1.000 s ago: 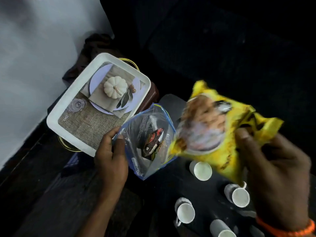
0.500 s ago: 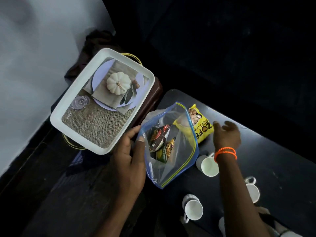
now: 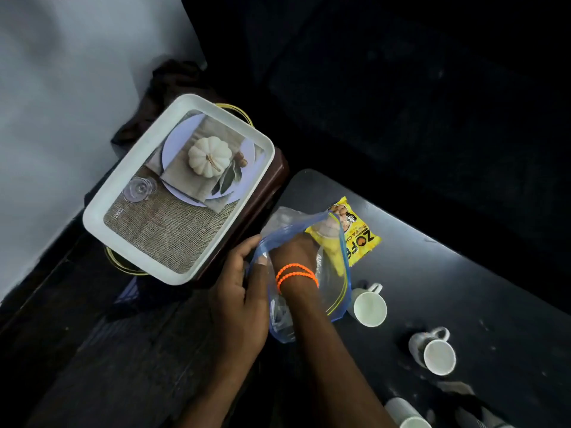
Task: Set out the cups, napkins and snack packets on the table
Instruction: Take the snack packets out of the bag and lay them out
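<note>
A clear zip bag (image 3: 336, 291) with a blue rim stands at the near left corner of the dark table (image 3: 463, 288). My left hand (image 3: 238, 298) pinches the bag's left edge and holds its mouth apart. My right hand (image 3: 293, 251), with orange bands on the wrist, is plunged into the bag; its fingers are hidden, so I cannot tell what they hold. A yellow snack packet (image 3: 360, 239) lies flat on the table just beyond the bag. Three white cups stand to the right: one (image 3: 369, 307) beside the bag, one (image 3: 437, 355) farther right, one (image 3: 404, 412) at the bottom edge.
A white-rimmed tray (image 3: 102, 217) printed with a pumpkin place setting rests on a dark brown stand left of the table. A pale wall runs along the left. Dark floor lies below, and a black surface fills the background.
My right hand laid the yellow packet on the table beyond the bag, then swung back and went into the bag. My left hand has kept hold of the bag.
</note>
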### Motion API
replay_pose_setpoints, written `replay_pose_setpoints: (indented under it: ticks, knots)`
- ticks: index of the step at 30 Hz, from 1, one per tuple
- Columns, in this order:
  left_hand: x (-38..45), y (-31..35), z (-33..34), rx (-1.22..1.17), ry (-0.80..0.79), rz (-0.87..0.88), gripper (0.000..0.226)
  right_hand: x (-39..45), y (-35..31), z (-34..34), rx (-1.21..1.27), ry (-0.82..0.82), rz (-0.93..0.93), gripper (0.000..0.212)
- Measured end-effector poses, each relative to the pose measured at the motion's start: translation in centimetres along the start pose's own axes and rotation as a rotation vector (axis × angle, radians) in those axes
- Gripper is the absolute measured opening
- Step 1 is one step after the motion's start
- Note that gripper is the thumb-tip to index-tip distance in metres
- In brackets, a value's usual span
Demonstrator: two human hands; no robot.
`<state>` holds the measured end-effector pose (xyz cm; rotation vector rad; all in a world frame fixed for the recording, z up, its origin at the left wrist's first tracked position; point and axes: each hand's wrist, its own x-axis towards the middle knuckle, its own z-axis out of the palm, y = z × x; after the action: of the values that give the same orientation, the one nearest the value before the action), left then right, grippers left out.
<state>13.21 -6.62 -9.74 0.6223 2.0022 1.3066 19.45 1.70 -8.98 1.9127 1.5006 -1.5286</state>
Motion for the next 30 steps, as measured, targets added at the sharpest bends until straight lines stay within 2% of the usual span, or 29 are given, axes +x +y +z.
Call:
replay_pose_setpoints:
  ticks: [2, 4, 6, 9, 11, 13, 15, 18, 20, 23, 26, 28, 30]
  knots:
    - [0.1, -0.2, -0.2, 0.003, 0.044, -0.008, 0.031, -0.1, -1.3, -0.2, -0.040, 0.092, -0.055, 0.045]
    - [0.5, -0.6, -0.7, 0.015, 0.090, -0.022, 0.030, -0.9, -2.7, -0.8, -0.134, 0.235, -0.199, 0.039]
    - [0.9, -1.0, -1.4, 0.028, 0.122, -0.030, 0.027, -3.5, -2.2, -1.8, -0.152, 0.303, -0.347, 0.035]
    - [1.7, -1.4, -2.5, 0.028, 0.159, -0.055, 0.025, -9.4, 0.6, -4.6, 0.083, 0.349, -0.619, 0.042]
    - [2.0, -1.7, -3.0, 0.014, 0.176, -0.075, 0.026, -11.5, 2.2, -7.3, 0.406, 0.354, -0.718, 0.052]
    - [2.2, -1.8, -3.3, -0.022, 0.181, -0.102, 0.028, -11.6, 4.0, -10.1, 0.683, 0.444, -0.706, 0.058]
    - [2.1, -1.6, -3.5, -0.056, 0.173, -0.104, 0.031, -9.2, 5.7, -11.9, 0.822, 0.567, -0.615, 0.053]
    - [1.8, -1.5, -3.9, -0.096, 0.181, -0.082, 0.030, -2.7, 7.7, -11.9, 0.913, 0.543, -0.390, 0.045]
    - [1.4, -1.5, -4.2, -0.143, 0.204, -0.066, 0.030, 2.0, 9.2, -10.3, 0.827, 0.472, -0.263, 0.040]
    - [1.0, -1.7, -3.9, -0.152, 0.187, -0.059, 0.032, 6.9, 10.4, -7.1, 0.548, 0.389, -0.157, 0.038]
    - [0.1, -0.8, -3.3, -0.105, 0.135, -0.038, 0.038, 7.7, 10.3, -5.6, 0.235, 0.511, -0.062, 0.051]
    - [-0.2, -0.1, -2.7, -0.100, 0.093, -0.030, 0.037, 6.3, 9.6, -6.1, 0.203, 0.663, -0.140, 0.061]
    - [-0.3, 0.4, -2.2, -0.101, 0.067, -0.040, 0.029, 3.4, 8.1, -6.6, 0.359, 0.784, -0.356, 0.051]
